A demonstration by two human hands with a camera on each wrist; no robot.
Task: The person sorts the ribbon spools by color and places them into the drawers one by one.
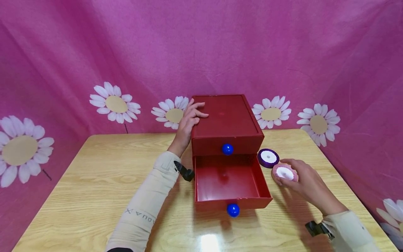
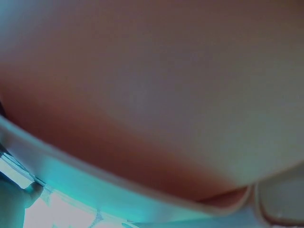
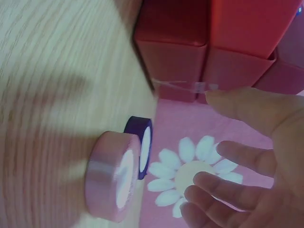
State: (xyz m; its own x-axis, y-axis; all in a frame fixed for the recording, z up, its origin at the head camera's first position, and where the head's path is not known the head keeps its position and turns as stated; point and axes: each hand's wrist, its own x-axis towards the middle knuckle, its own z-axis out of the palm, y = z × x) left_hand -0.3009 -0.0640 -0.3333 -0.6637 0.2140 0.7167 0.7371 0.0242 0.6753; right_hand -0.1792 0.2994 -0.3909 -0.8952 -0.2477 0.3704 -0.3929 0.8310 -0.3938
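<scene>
A red two-drawer box (image 1: 228,119) stands mid-table. Its lower drawer (image 1: 248,202) is pulled out and shows nothing inside; each drawer front has a blue knob (image 1: 233,210). My left hand (image 1: 192,115) rests with straight fingers on the box top's left edge. My right hand (image 1: 303,180) is just right of the drawer, at a pink ribbon roll (image 1: 284,172). In the right wrist view its fingers (image 3: 213,190) are spread and apart from the pink roll (image 3: 111,175). A purple ribbon roll (image 1: 268,158) lies just behind it, beside the box (image 3: 213,47). The left wrist view is only a reddish blur.
The wooden table (image 1: 94,182) has bare room on its left and along the front edge. A pink cloth with daisy prints (image 1: 114,103) hangs close behind and on both sides.
</scene>
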